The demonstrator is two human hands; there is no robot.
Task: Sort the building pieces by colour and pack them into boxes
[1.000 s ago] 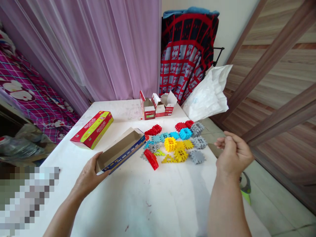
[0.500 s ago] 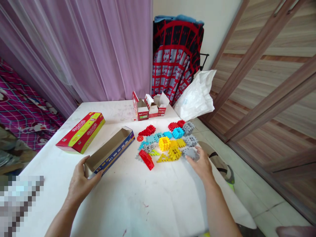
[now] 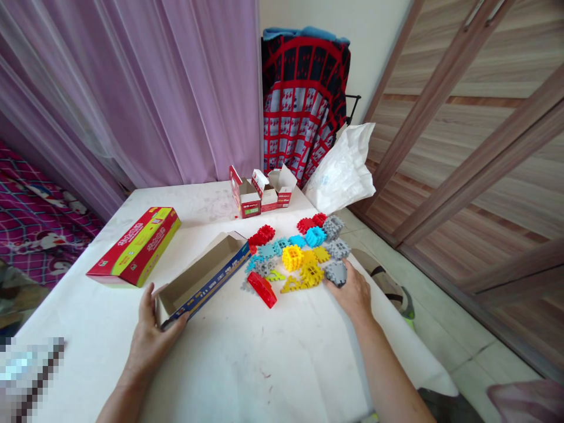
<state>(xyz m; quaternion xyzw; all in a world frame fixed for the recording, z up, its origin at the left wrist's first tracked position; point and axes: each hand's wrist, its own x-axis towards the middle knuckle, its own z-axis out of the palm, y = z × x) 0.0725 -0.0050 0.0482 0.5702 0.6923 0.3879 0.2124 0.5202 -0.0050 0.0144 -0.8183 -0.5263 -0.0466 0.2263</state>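
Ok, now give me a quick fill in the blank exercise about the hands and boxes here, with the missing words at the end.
1. The left hand grips the near end of an open box whose long printed side is mostly ____.
2. The right hand has its thumb and fingers around a toothed block colored ____.
3. The closed box is printed in yellow-green and ____.
4. Toward the far side of the table, the small open boxes standing together number ____.

Missing words: blue; gray; red; three.

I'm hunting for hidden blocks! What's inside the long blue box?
Only bare brown cardboard shows inside the blue box. Its near side covers the part right behind it, so I can't see there.
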